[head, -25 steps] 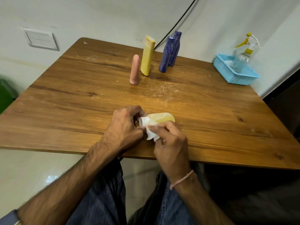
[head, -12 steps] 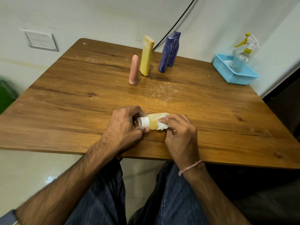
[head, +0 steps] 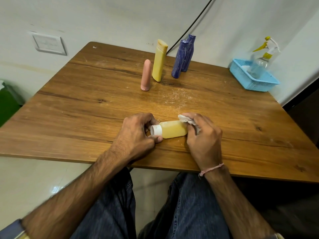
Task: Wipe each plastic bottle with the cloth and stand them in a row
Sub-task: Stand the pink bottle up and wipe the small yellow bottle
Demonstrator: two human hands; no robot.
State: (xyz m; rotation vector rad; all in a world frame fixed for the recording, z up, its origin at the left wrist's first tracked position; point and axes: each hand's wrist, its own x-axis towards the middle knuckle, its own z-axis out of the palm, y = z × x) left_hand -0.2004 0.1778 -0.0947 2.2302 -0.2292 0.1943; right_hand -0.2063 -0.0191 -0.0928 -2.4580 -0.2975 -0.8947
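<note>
Bottle (head: 174,129): looks light, slick plastic
Left hand (head: 136,133): pinches cap (head: 156,130), best hold
Right hand (head: 203,135): grips cloth (head: 185,119) at base

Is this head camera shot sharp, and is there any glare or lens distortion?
Head view: the small yellow bottle, the left hand gripping it and the right hand holding the cloth are sharp; the left forearm smears toward the bottom corner; wide-angle bending seems to tilt the tall yellow bottle; a small glare spot shows on the floor tiles.
</note>
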